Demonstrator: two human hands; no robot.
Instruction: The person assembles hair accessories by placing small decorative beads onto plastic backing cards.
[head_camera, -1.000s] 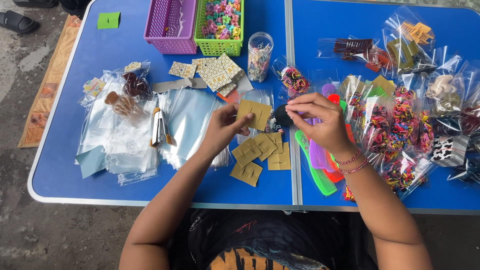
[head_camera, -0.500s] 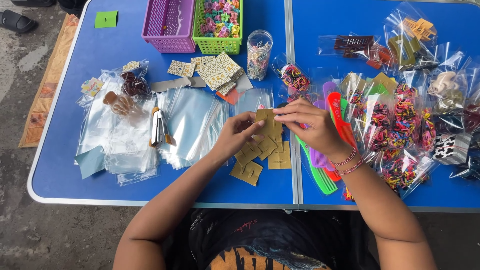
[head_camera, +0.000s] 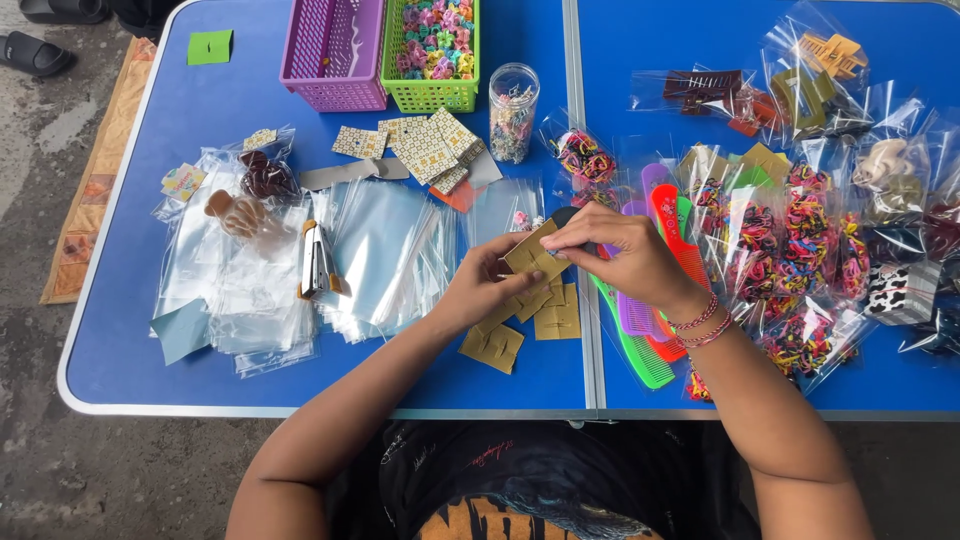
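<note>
Left hand (head_camera: 480, 290) and right hand (head_camera: 620, 255) together pinch a tan square cardboard backing card (head_camera: 533, 256) above loose tan cards (head_camera: 545, 315) at the blue folding table's (head_camera: 120, 340) near edge. Left: clear plastic sleeves (head_camera: 385, 250); right: bagged multicoloured hair elastics (head_camera: 790, 240). Far edge: empty purple mesh basket (head_camera: 335, 50), green mesh basket of small hair clips (head_camera: 432, 45), clear bead-filled jar (head_camera: 513, 100).

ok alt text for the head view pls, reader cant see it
Both hands, left hand and right hand, hold a small gold card above a blue table strewn with clear bags, combs and hair ties.
</note>
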